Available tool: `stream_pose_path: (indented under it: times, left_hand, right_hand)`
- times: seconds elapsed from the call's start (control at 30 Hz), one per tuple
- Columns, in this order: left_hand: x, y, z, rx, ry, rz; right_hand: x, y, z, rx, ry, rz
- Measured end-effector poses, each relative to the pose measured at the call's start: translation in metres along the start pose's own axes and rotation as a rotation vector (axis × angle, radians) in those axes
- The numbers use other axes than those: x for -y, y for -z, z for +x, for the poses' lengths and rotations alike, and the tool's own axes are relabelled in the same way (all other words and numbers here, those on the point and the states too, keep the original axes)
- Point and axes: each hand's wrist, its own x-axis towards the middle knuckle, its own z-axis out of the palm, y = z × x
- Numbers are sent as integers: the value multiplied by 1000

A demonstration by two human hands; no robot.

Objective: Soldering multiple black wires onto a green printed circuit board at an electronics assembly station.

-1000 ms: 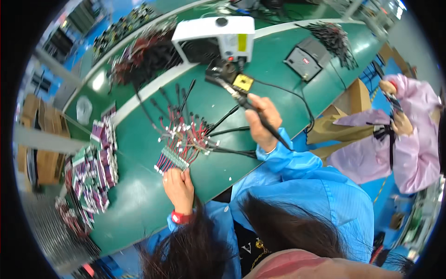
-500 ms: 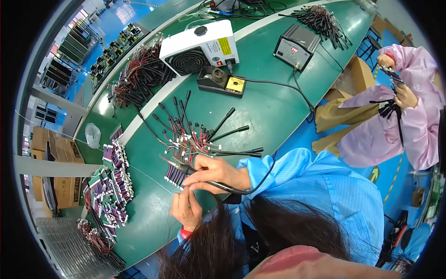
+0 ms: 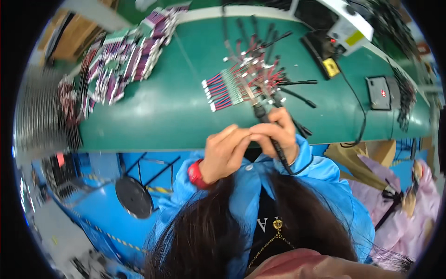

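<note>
Together, right hand (image 3: pixel 286 128) clamped on blurred soldering iron (image 3: pixel 260 112), left hand (image 3: pixel 224 152) touching, hold unclear

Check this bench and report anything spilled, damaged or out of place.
No spill or damage shows, though blur hides detail. The black cables beside the soldering iron splay untidily, pointing several ways, whereas the short wires on the green boards lie in a neat row.

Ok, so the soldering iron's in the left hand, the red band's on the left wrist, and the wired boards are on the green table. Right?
Wrong hand. The head view shows the soldering iron in the right hand, not the left hand. The red band is on the left wrist, and the wired boards are on the green table.
</note>
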Motion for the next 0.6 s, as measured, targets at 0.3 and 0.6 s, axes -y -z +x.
stream_pose_path:
  times: [0.3,0.6]
  left_hand:
    - [7,-5,-5,-26,342,-518]
    - [45,-4,4,-258,82,-35]
  right_hand:
    - [-13,7,-6,-36,-17,6]
    - [-15,24,2,-56,-302,160]
